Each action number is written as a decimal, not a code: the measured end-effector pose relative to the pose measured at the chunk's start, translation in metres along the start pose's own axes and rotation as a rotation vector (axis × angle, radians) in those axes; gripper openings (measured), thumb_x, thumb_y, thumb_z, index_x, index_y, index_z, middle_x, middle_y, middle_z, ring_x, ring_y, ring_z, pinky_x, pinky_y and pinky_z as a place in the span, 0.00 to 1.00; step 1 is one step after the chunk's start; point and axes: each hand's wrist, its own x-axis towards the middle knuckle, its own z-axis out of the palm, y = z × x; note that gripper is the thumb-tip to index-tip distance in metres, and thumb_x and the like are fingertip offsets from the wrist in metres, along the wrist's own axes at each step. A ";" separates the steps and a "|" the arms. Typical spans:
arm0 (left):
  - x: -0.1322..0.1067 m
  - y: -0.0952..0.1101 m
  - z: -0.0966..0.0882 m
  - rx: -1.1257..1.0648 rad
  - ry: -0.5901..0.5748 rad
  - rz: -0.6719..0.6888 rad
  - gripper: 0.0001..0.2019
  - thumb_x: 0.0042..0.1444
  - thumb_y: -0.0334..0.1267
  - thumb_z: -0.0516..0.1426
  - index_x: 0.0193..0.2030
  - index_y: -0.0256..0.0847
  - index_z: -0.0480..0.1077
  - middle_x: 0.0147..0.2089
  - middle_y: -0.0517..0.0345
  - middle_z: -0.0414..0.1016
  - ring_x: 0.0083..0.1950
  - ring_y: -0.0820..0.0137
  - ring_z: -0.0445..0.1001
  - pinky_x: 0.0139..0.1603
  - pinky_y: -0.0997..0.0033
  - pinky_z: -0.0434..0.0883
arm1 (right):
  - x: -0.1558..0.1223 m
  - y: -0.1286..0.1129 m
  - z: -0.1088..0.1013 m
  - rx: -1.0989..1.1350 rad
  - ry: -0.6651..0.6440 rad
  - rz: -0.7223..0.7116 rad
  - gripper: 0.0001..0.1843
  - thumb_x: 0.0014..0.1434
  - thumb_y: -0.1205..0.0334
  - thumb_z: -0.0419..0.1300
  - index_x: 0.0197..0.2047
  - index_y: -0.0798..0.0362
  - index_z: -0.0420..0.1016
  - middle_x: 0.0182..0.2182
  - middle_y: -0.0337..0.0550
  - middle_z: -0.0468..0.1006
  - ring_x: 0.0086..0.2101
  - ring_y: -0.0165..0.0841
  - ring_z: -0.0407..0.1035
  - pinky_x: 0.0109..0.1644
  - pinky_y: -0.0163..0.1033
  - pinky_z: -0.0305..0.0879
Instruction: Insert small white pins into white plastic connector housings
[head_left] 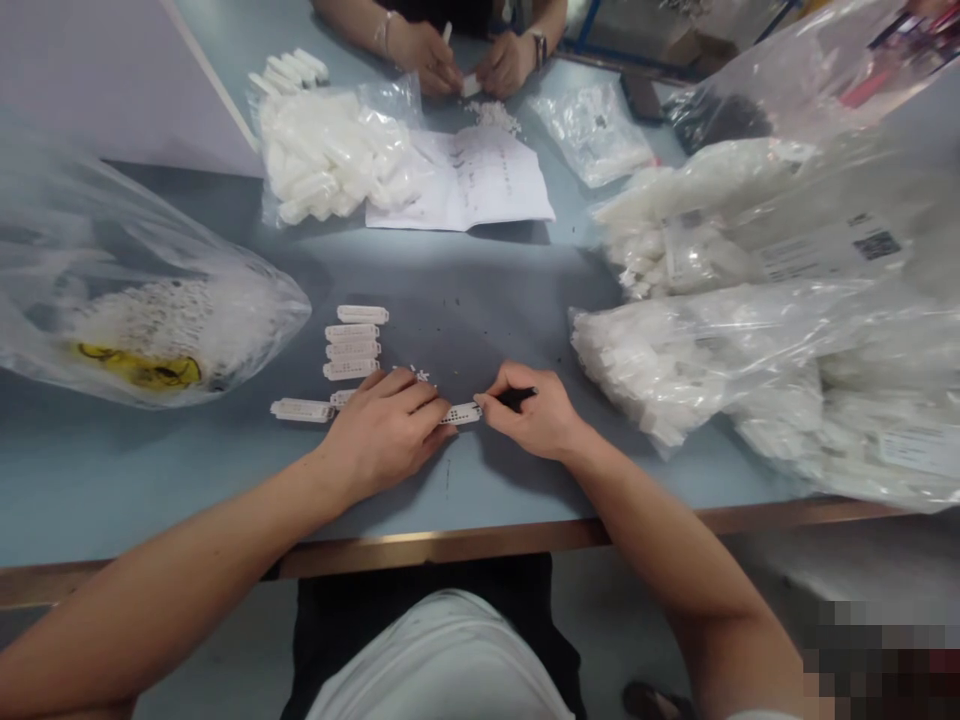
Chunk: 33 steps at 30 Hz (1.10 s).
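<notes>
Pale blue-grey laminate with a wood-coloured edge band makes up the table (187, 480), which fills most of the view. The floor below it at lower right is grey.

Just past the near edge, at lower centre, the left hand (386, 435) lies knuckles up. Its fingers are bent and pressed down on the left end of a white strip (463, 413), pinning it flat to the table. The right hand (540, 415) is closed in a pinch round a black tool (519, 397), and the tool's tip meets the strip's right end.

Left of the hands lie six spare strips (352, 350). Two are level with the left hand and four are stacked in a column just beyond. A few white crumbs (420, 375) sit beside them.

At centre left slumps one big bag (150, 320), clear plastic with white bits and something yellow inside. To the right is a heap of bags (712, 360) full of white parts, overlapping too much to count.

Further off, in the upper middle, lie one paper sheet (465, 180), one stuffed bag (330, 155) to its left and one small bag (596, 130) to its right. At the top edge, a co-worker's hands (427, 55), two of them, close on a small white piece.
</notes>
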 end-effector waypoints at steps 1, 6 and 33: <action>0.000 0.000 0.000 0.000 0.000 -0.001 0.11 0.63 0.45 0.55 0.41 0.42 0.75 0.37 0.54 0.76 0.41 0.61 0.70 0.39 0.59 0.66 | 0.000 0.000 0.000 0.009 -0.003 -0.003 0.11 0.54 0.58 0.62 0.24 0.52 0.68 0.19 0.33 0.67 0.22 0.25 0.56 0.26 0.33 0.52; -0.001 0.000 0.001 -0.005 0.024 -0.005 0.10 0.63 0.44 0.55 0.40 0.42 0.75 0.37 0.54 0.77 0.41 0.61 0.70 0.40 0.60 0.66 | -0.001 0.002 -0.002 0.029 -0.004 -0.004 0.11 0.55 0.57 0.62 0.24 0.51 0.68 0.19 0.32 0.66 0.22 0.25 0.56 0.26 0.33 0.52; -0.002 0.012 -0.009 -0.066 0.057 0.046 0.08 0.62 0.40 0.57 0.37 0.39 0.74 0.36 0.54 0.75 0.40 0.64 0.69 0.40 0.62 0.64 | 0.011 0.011 -0.010 0.275 0.088 0.161 0.14 0.53 0.55 0.63 0.24 0.50 0.63 0.17 0.33 0.69 0.22 0.29 0.65 0.27 0.35 0.60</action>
